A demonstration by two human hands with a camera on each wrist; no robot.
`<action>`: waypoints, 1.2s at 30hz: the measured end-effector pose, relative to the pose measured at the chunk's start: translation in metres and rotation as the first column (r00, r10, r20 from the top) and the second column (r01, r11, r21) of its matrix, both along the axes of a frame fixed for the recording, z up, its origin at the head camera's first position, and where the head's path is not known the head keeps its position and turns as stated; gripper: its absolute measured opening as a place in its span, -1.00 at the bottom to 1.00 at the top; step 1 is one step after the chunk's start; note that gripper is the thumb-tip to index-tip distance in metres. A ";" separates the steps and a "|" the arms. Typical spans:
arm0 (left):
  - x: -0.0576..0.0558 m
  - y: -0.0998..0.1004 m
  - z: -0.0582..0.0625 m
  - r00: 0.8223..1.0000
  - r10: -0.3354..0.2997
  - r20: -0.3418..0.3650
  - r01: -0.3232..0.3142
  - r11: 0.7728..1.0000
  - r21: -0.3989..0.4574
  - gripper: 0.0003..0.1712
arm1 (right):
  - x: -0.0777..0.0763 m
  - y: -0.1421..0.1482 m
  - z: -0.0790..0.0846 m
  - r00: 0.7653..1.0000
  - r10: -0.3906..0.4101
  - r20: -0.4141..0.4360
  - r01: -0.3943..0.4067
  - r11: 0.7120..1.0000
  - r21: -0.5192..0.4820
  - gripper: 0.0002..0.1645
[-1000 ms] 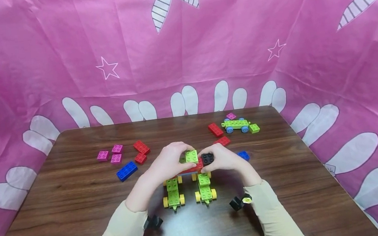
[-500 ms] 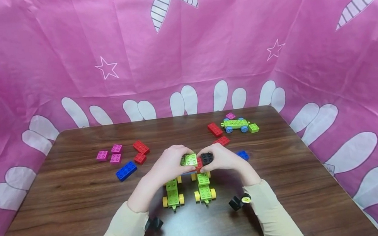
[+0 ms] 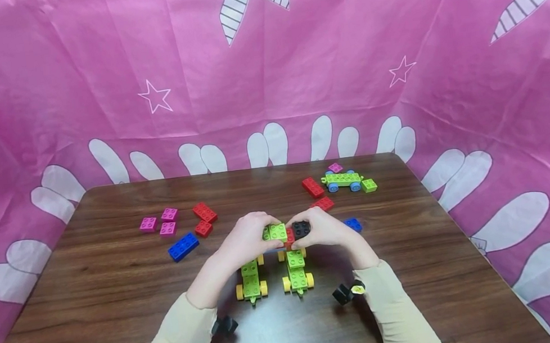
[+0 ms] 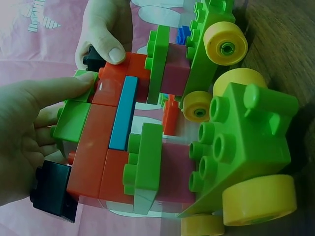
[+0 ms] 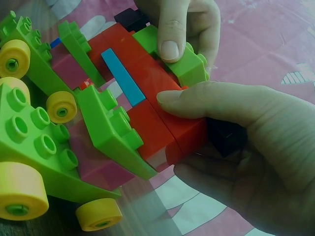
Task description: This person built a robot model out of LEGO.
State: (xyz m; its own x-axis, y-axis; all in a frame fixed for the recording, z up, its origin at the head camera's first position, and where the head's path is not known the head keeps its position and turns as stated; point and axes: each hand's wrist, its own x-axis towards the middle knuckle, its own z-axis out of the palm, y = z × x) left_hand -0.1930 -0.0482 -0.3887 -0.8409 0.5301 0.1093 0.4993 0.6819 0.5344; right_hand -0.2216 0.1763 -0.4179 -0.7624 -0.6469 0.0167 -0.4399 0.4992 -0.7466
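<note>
A toy brick build bridges two green wheeled bases, the left base (image 3: pixel 251 288) and the right base (image 3: pixel 298 283), both with yellow wheels. Pink bricks (image 4: pixel 173 169) and flat green bricks carry a red brick layer (image 5: pixel 133 56) with a blue strip (image 4: pixel 124 113) along its near side. Thumb and fingers of my left hand (image 3: pixel 249 235) pinch a light green brick (image 3: pixel 277 233) atop the red layer. My right hand (image 3: pixel 329 227) grips the red layer's right end, its thumb on the red face beside a black brick (image 3: pixel 302 229). Another black brick (image 4: pixel 51 189) sits at the left end.
Pink bricks (image 3: pixel 168 229), red bricks (image 3: pixel 204 212) and a blue brick (image 3: pixel 183 247) lie on the left of the wooden table (image 3: pixel 91 305). Back right are a green base with blue wheels (image 3: pixel 342 179), red bricks (image 3: pixel 313 187) and a small green brick (image 3: pixel 369 185).
My left hand and the light green brick have lowered slightly onto the red layer since a second ago. My right hand keeps its grip; little differs from half a second ago.
</note>
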 end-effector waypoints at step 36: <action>0.004 0.003 -0.006 0.997 0.063 -0.041 -0.061 0.997 0.057 -0.58 | -0.001 -0.001 -0.001 1.000 -0.009 0.010 0.009 1.000 0.004 -0.56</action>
State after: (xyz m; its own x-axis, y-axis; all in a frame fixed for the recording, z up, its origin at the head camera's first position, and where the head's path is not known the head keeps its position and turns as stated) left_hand -0.1887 -0.0455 -0.3947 -0.8658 0.4693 0.1738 0.4804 0.6817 0.5518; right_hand -0.2231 0.1758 -0.4192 -0.7681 -0.6403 0.0066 -0.4282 0.5060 -0.7488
